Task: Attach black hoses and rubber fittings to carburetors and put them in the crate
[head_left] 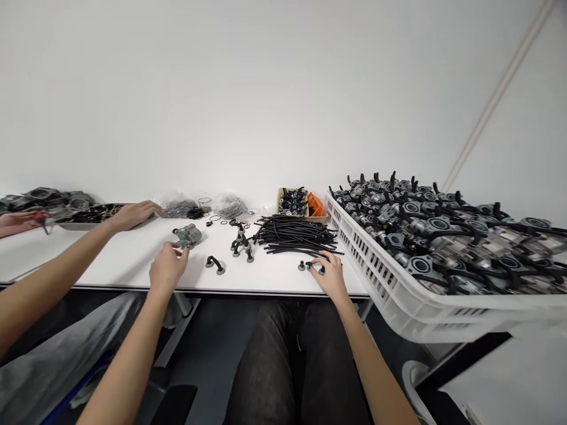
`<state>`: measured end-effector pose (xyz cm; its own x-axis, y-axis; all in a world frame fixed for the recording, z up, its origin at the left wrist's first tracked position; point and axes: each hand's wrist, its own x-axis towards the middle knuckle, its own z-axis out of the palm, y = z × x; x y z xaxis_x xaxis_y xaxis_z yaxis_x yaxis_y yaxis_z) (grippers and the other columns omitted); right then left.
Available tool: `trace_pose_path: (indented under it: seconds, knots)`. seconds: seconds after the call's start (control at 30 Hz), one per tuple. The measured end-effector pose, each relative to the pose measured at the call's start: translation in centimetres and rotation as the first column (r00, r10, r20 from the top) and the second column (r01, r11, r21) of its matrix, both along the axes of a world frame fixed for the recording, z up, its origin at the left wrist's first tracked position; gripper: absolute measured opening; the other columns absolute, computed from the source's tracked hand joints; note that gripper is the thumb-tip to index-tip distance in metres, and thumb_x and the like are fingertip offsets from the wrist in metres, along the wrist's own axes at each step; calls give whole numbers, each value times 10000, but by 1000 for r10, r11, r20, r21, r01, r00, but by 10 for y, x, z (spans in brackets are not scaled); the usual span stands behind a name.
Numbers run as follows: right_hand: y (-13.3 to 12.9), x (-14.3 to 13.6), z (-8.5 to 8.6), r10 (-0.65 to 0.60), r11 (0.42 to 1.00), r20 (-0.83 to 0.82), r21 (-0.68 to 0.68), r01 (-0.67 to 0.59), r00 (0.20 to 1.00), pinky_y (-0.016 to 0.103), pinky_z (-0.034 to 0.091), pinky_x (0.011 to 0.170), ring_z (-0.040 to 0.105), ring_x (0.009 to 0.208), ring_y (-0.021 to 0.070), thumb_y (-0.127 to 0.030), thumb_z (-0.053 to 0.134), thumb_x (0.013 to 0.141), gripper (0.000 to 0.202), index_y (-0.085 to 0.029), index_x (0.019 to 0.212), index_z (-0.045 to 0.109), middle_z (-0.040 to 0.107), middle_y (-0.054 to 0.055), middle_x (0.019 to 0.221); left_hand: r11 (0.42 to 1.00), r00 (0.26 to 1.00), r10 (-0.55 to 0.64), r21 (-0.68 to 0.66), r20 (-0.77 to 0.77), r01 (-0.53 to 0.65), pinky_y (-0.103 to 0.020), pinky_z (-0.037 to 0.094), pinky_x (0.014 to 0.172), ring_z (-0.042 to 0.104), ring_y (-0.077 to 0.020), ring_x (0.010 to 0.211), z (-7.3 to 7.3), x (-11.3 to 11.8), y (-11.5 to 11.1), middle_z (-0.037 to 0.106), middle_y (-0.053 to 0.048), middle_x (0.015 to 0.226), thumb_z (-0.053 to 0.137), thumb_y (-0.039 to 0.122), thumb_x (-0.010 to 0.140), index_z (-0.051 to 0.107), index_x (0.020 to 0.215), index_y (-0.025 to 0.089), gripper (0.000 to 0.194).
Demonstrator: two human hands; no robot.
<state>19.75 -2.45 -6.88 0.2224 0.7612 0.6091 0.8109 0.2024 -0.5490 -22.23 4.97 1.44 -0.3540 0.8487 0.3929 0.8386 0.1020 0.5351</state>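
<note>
My left hand (167, 267) is closed at the fingertips on the near edge of a grey cast-metal body (189, 234), which is at the table's left-middle. My right hand (328, 273) pinches a small black fitting (309, 265) close to the front edge; the fingers partly hide it. Just left of those fingers stands a small grey-and-black cap (302, 266). Between my hands lie a short bent black hose with grey ends (215, 264) and a cluster of similar hose pieces (241, 243). Straight black hoses (295, 235) are heaped beyond my right hand.
A white crate (376, 289) full of metal bodies with black hoses stands at right. Behind the hoses is a yellow tray (280, 203) of small parts, with an orange bin (315, 204). Bagged parts (230, 205) lie at the back. A co-worker's arm (66, 268) reaches in from the left.
</note>
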Motion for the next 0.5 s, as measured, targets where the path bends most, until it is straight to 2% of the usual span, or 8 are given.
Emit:
trace_pose_path:
  seconds: [0.1,0.23,0.4,0.5]
  knots:
    - [0,0,0,0,1000,2,4,0,1000,512,417,971,496,1138,336,-218,645,760,114,-233,841,725,605,101,1215,990,996,75,-112,-52,-81,-467,515,873,625,-252,1023,-4,-23,24,628,-122,1162,557,404,915,529,1241,139,421]
    - [0,0,0,2,1000,9,-2,-2,1000,512,425,965,498,1141,338,-223,647,765,109,-235,843,722,610,99,1209,973,990,63,-215,-123,-88,-431,543,837,627,-220,996,-2,-35,45,608,-100,1188,565,375,922,554,1225,160,372]
    - [0,0,0,2,1000,18,-5,-2,1000,499,421,977,495,1143,328,-216,642,771,122,-236,863,720,604,96,1212,954,975,1,-291,-220,-67,-415,549,811,633,-210,961,3,-39,50,621,-94,1149,566,386,921,572,1190,154,355]
    - [0,0,0,4,1000,18,-4,-3,1000,497,417,984,492,1154,327,-215,641,772,124,-235,866,719,601,95,1215,962,955,-40,-269,-292,-43,-414,547,808,631,-210,956,8,-36,45,622,-94,1143,559,389,924,577,1176,153,346]
